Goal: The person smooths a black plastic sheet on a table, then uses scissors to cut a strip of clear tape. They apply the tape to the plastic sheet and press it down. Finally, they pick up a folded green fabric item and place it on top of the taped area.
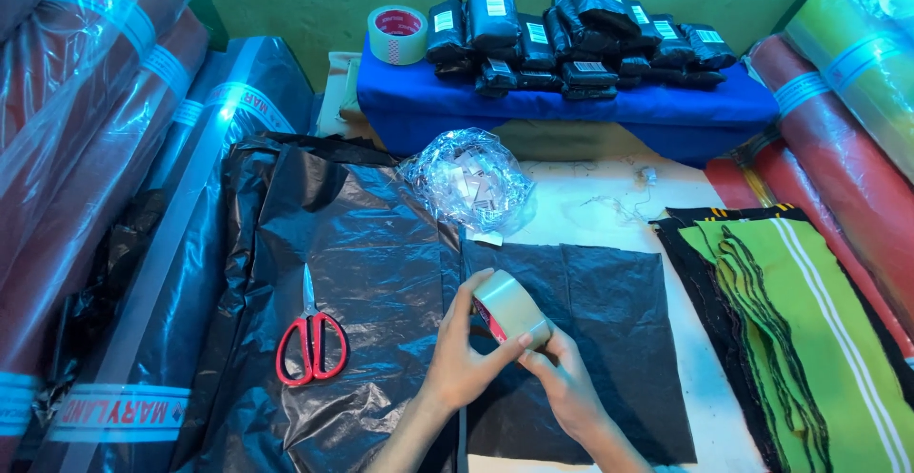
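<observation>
Both hands hold a roll of clear packing tape (509, 307) over a flat black plastic sheet (609, 311). My left hand (466, 354) grips the roll from the left side, thumb on top. My right hand (566, 378) supports it from below and to the right, fingers on its edge. Red-handled scissors (309, 335) lie shut on crumpled black plastic (371, 254) to the left of my hands.
A clear bag of small labels (468, 180) sits beyond the hands. A second tape roll (397, 33) and several black wrapped parcels (571, 40) rest on a blue fabric stack (571, 107). Green striped cloth pieces (800, 321) lie at right. Wrapped fabric rolls (86, 102) line both sides.
</observation>
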